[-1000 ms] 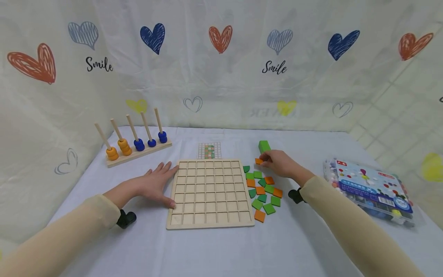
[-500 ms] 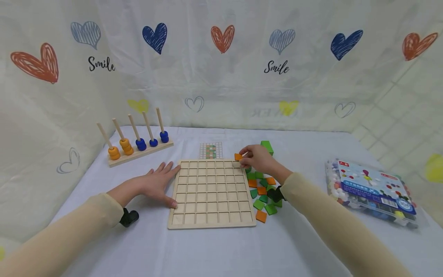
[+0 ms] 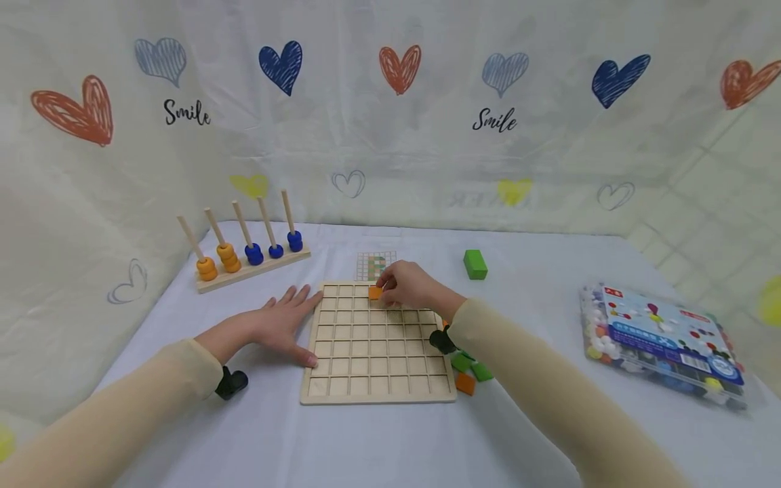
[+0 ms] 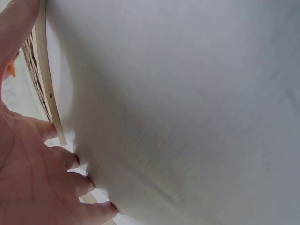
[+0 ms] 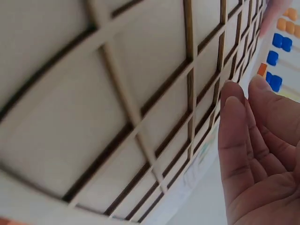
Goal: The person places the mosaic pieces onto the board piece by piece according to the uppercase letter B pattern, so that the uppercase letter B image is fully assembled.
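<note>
A wooden grid board (image 3: 378, 398) lies on the white-covered table. My right hand (image 3: 410, 285) pinches an orange square tile (image 3: 375, 293) over the board's far row of cells, near its middle. In the right wrist view that tile (image 5: 262, 70) shows only as a sliver beyond the fingertips. At the board's left edge my left hand (image 3: 279, 328) lies spread, its thumb and forefinger touching the rim. Beyond the board is a printed pattern card (image 3: 366, 264), partly covered by my right hand. Green tiles (image 3: 482, 371) and an orange tile (image 3: 466, 383) lie at the board's right, others hidden under my right forearm.
A green block (image 3: 475, 264) stands behind the board to the right. At the back left is a wooden peg rack (image 3: 253, 268) with orange and blue beads. A clear plastic box (image 3: 665, 346) with a printed label and colored balls sits at the far right.
My right hand has carried the orange tile leftward from the loose tiles to above the board's far row. My left hand stays at the board's left edge. The view has shifted slightly.
</note>
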### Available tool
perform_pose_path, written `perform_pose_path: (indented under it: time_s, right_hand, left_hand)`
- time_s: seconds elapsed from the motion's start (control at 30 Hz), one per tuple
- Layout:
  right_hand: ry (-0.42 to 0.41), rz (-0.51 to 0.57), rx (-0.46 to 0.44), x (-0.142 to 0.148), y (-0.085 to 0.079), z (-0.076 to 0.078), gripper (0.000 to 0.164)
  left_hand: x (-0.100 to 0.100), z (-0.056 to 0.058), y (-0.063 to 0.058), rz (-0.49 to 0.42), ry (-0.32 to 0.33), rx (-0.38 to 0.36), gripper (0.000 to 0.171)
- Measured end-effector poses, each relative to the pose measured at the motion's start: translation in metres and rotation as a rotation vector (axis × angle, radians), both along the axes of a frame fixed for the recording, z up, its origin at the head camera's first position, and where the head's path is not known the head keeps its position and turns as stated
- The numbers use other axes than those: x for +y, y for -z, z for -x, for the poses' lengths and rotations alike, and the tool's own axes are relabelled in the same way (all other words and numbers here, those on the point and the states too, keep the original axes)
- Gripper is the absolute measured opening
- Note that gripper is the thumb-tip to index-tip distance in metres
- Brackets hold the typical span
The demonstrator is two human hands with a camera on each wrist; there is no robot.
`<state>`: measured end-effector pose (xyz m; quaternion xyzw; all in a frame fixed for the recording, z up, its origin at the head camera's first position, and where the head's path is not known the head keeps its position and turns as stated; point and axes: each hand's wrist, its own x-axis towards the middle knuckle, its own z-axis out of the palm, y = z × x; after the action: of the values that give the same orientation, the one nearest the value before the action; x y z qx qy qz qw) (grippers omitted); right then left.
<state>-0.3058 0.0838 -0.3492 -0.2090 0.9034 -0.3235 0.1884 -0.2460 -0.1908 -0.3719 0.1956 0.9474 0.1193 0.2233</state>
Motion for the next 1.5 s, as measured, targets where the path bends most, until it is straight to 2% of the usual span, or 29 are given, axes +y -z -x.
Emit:
perform_pose_path:
  time_s: [0.23, 0.53, 1.0, 1.2, 1.37, 1.5]
  right_hand:
    - [-0.086, -0.141, 0.113, -0.017, 0.004, 0.001, 0.023]
    - [-0.102, -0.196, 0.185, -0.030, 0.008, 0.000, 0.024]
    - [-0.109, -0.235, 0.180, -0.036, 0.007, -0.002, 0.030]
    - [-0.119, -0.228, 0.177, -0.035, 0.006, -0.003, 0.026]
    - [-0.148, -0.223, 0.170, -0.030, 0.003, -0.005, 0.024]
    - [-0.184, -0.212, 0.149, -0.025, 0.000, -0.006, 0.030]
  left_hand:
    - [0.002, 0.004, 0.005, 0.013, -0.003, 0.005, 0.130]
    - [0.003, 0.004, 0.005, 0.012, -0.003, -0.003, 0.130]
    - [0.001, 0.002, 0.003, 0.015, -0.014, -0.008, 0.130]
    - [0.001, 0.001, 0.001, 0.009, -0.012, -0.008, 0.129]
    - [0.001, 0.001, 0.001, 0.006, -0.010, -0.008, 0.130]
    - [0.000, 0.001, 0.001, 0.000, -0.009, -0.007, 0.131]
